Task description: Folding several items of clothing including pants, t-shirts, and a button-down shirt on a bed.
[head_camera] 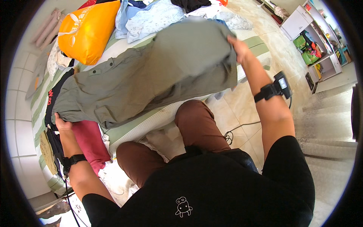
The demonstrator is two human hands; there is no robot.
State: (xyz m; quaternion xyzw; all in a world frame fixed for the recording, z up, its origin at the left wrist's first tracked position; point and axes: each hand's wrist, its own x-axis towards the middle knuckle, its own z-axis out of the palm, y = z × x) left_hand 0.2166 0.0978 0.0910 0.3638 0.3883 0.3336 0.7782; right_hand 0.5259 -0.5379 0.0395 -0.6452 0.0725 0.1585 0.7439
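Observation:
Olive-grey trousers [122, 88] with buttoned pockets stretch lengthwise across a bed with a green-and-white striped cover [147, 120]. My left hand [63, 123] grips their gathered end at the left, its fingers partly hidden by the cloth. At the far end, my right hand [239, 48] holds the trousers' edge, and the cloth beside it is blurred. Beneath and beside my left hand lie a black garment with red lettering [51, 105] and a dark red garment [88, 136].
An orange bag [88, 31] stands on the bed behind the trousers. Light blue patterned clothes [154, 21] are heaped beyond them. A cable [244, 124] lies on the tiled floor at the right, and a white cabinet [297, 21] stands at the upper right.

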